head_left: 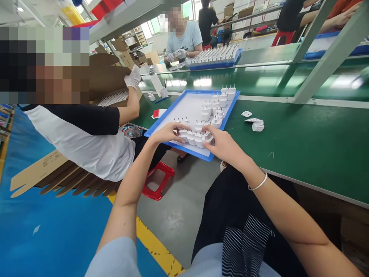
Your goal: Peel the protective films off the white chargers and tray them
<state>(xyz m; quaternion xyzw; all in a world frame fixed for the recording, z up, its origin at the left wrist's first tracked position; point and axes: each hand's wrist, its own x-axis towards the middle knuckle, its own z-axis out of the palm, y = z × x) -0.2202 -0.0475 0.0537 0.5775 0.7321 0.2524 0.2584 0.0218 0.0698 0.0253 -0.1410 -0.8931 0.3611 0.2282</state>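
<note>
My left hand (168,132) is curled against the left end of a row of white plug chargers (191,137), its thumb and fingers around the end one. At the right end of that row, my right hand (220,143) presses in with thumb and fingers. The row sits squeezed between both hands, metal pins pointing up, over the near edge of a blue-rimmed tray (232,107). More white plug chargers (216,104) stand pins-up along the tray's right side. Some others show just behind my left fingers. Whether the held row touches the tray floor is hard to see.
The tray lies on a green bench (302,142), with small white pieces (257,124) to its right. On the left, a gloved co-worker (86,134) reaches near a carton of plugs. Another tray full of plugs (215,55) stands across the bench. A red stool (158,184) is below.
</note>
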